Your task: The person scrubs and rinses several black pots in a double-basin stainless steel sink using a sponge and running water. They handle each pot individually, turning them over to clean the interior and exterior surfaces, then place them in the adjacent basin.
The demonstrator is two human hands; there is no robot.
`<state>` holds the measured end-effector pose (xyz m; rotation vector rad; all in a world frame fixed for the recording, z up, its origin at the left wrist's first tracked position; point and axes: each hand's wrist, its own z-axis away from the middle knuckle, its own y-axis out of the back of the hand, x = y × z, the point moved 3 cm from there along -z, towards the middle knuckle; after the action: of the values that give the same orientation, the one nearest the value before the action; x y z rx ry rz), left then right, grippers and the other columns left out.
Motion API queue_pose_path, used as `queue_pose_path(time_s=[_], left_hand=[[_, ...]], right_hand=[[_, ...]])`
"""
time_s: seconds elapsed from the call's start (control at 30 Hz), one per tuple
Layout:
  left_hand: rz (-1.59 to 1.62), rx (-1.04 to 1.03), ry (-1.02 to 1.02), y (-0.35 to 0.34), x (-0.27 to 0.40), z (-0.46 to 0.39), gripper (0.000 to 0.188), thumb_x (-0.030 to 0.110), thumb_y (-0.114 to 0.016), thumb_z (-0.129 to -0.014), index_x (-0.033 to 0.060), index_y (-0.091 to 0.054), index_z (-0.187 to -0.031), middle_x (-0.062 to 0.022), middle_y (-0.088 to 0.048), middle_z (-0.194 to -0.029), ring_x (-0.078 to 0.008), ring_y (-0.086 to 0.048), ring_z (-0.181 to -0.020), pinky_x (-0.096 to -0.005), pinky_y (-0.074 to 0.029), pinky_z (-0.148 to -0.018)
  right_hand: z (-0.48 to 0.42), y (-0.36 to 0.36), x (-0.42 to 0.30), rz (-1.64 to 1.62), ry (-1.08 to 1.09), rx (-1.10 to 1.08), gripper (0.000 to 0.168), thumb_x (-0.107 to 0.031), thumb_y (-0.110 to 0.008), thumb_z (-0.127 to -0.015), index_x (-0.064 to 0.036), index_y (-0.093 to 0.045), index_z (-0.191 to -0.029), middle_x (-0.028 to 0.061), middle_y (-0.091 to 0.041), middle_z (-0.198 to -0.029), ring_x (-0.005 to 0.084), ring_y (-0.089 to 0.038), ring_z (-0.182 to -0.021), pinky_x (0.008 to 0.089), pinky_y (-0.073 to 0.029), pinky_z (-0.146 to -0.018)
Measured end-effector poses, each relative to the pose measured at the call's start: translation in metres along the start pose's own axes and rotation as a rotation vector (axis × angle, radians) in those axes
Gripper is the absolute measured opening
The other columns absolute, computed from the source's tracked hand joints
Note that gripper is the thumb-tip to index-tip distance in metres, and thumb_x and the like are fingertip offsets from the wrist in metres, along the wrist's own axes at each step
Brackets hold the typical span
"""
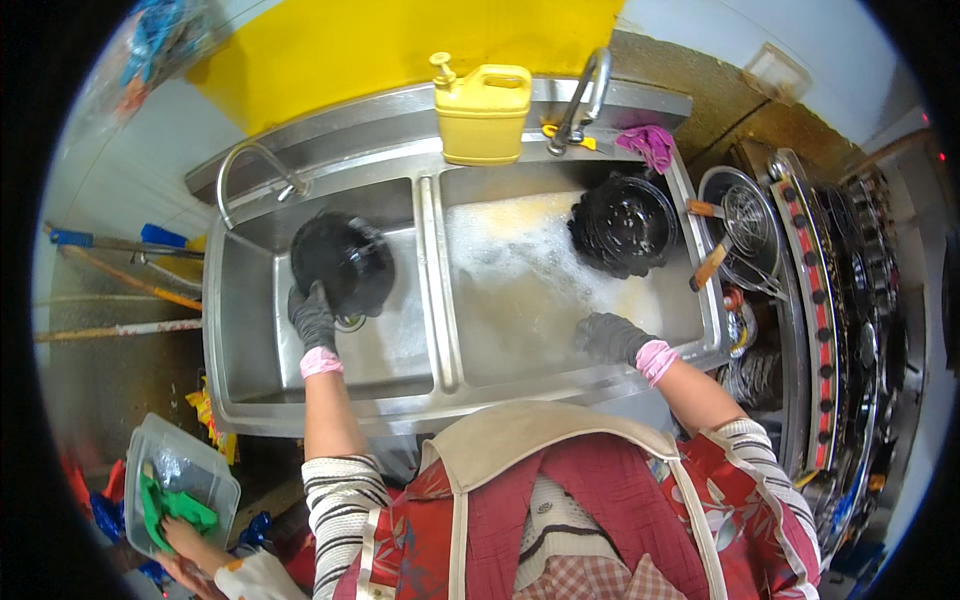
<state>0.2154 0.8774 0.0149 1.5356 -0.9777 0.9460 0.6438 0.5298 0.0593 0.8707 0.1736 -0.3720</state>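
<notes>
My left hand [310,322], in a grey glove, holds the near edge of a round black vessel [342,262] over the left basin [251,330] of a steel double sink. The thumb lies against its black surface. My right hand [611,337], gloved the same way, is in or just above the cloudy water of the right basin [694,322]. Its fingers are curled and blurred, and I cannot see whether they hold anything. White suds [502,232] float beyond it. A second black bowl-like vessel [630,221], with several ragged dark edges, rests in the far right corner.
A yellow jug [482,124], a curved faucet [589,97] and a purple cloth [646,146] stand along the sink's back ledge. Another faucet [255,161] arches at left. Wooden-handled strainers [739,217] lie right. Another person's hand [184,536] touches a green cloth [176,506] in a plastic container [225,480].
</notes>
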Motion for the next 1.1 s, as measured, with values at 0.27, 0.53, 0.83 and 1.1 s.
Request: queue_pose_path(time_s=[0.27,0.53,0.83,1.1], left_hand=[[0.364,0.009,0.779,-0.008,-0.168,0.040,0.049,0.023,-0.065,-0.079,-0.0051,-0.054,-0.118,-0.0182,-0.062,-0.105,-0.0281,-0.062,-0.091,-0.0391,-0.052,-0.075],[0.368,0.000,0.656,-0.073,-0.044,0.036,0.039,0.023,-0.060,-0.087,0.0007,-0.053,-0.119,-0.0123,-0.058,-0.109,-0.0239,-0.058,-0.091,-0.0377,-0.050,-0.087],[-0.100,-0.686,-0.212,-0.296,0.195,0.132,0.047,0.034,-0.067,-0.084,-0.0018,-0.058,-0.113,-0.0182,-0.064,-0.105,-0.0269,-0.060,-0.096,-0.0370,-0.046,-0.087],[-0.789,-1.089,-0.204,-0.449,0.206,0.186,0.073,0.054,-0.064,-0.076,0.0003,-0.053,-0.125,-0.0217,-0.057,-0.124,-0.0340,-0.055,-0.117,-0.0415,-0.044,-0.097]], right_hand=[[0.041,0.007,-0.005,-0.203,-0.093,0.125,0.027,-0.029,-0.051,-0.089,-0.012,-0.065,-0.104,0.0165,-0.062,-0.107,0.0339,-0.057,-0.104,0.0438,-0.044,-0.092],[0.070,-0.001,0.022,-0.332,-0.148,0.398,0.023,-0.021,-0.052,-0.088,-0.013,-0.066,-0.104,0.0160,-0.061,-0.106,0.0342,-0.056,-0.103,0.0434,-0.044,-0.092],[0.082,-0.031,0.053,-0.512,-0.086,0.792,0.037,-0.008,-0.056,-0.076,-0.014,-0.063,-0.112,0.0124,-0.059,-0.111,0.0320,-0.055,-0.103,0.0403,-0.046,-0.092],[0.082,-0.039,0.049,-0.310,-0.029,0.951,0.042,-0.012,-0.057,-0.073,-0.014,-0.062,-0.115,0.0109,-0.059,-0.112,0.0299,-0.055,-0.104,0.0409,-0.046,-0.091]])
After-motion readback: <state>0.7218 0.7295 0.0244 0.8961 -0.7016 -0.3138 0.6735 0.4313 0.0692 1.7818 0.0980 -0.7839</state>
